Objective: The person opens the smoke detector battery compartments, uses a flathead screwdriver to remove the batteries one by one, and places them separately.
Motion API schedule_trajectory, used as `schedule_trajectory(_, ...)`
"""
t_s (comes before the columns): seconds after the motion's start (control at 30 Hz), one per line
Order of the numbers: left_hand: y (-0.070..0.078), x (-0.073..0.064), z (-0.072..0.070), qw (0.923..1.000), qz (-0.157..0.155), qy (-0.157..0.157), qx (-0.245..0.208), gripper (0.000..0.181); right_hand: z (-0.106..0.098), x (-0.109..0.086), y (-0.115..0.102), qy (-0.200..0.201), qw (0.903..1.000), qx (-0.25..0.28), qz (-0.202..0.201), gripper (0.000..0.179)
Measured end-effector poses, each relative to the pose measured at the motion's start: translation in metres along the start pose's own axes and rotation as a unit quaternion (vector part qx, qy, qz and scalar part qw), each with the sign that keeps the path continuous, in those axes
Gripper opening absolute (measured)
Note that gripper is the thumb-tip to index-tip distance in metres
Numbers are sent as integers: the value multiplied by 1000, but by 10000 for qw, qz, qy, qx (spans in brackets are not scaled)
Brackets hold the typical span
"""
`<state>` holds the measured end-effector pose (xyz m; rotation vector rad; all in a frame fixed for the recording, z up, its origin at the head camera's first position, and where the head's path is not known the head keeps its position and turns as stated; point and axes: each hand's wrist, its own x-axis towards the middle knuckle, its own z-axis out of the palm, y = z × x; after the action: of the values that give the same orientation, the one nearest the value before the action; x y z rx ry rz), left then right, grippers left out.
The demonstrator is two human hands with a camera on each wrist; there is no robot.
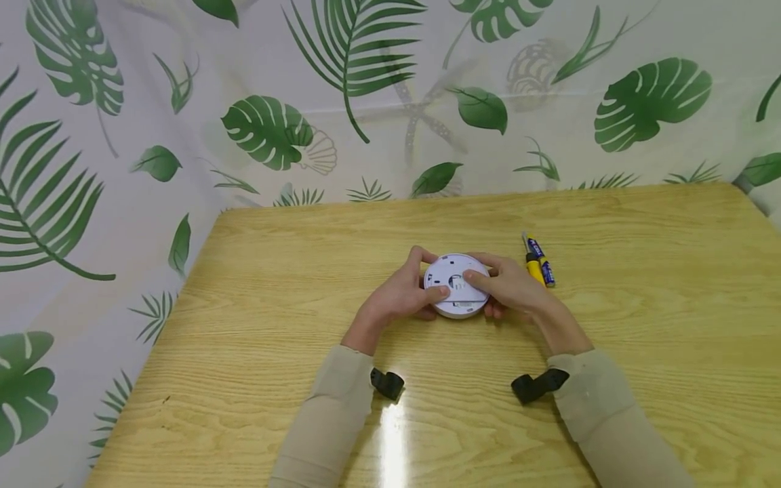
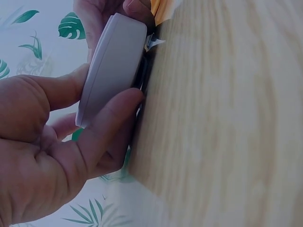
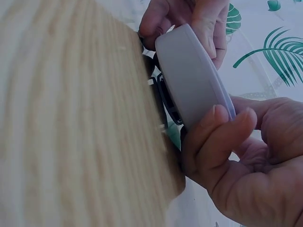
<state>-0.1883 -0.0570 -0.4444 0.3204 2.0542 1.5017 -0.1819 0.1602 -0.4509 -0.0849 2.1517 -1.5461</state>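
Observation:
A round white smoke detector (image 1: 459,266) is held just over the wooden table, its slotted back facing up. My left hand (image 1: 398,293) grips its left side, thumb on the back face and fingers around the rim. From the right, my right hand (image 1: 515,285) holds it the same way, its thumb near the central opening. Both wrist views show the smooth side wall of the detector (image 2: 116,61), with dark parts on its underside close to the tabletop. Fingers of the right hand (image 3: 265,165) curl beneath the edge.
Right of the hands lie a screwdriver (image 1: 534,270) with a yellow and black handle and two blue-and-yellow batteries (image 1: 548,272). The wooden table (image 1: 274,305) ends at a leaf-patterned cloth (image 1: 378,156) behind and at left.

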Motion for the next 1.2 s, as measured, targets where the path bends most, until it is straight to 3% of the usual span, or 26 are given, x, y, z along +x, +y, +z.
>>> schedule_trajectory(0.53, 5, -5, 3, 9985, 145, 284, 447, 39, -5, -7, 5, -474, 9978, 136, -443, 72)
schedule_trajectory(0.87, 3, -1, -1, 9999, 39, 149, 46, 44, -6, -8, 9, -665, 9963, -142, -534, 91)
schedule_trajectory(1.2, 0, 1, -2, 9998, -100, 158, -16, 49, -6, -8, 10, -562, 9976, 132, -376, 87)
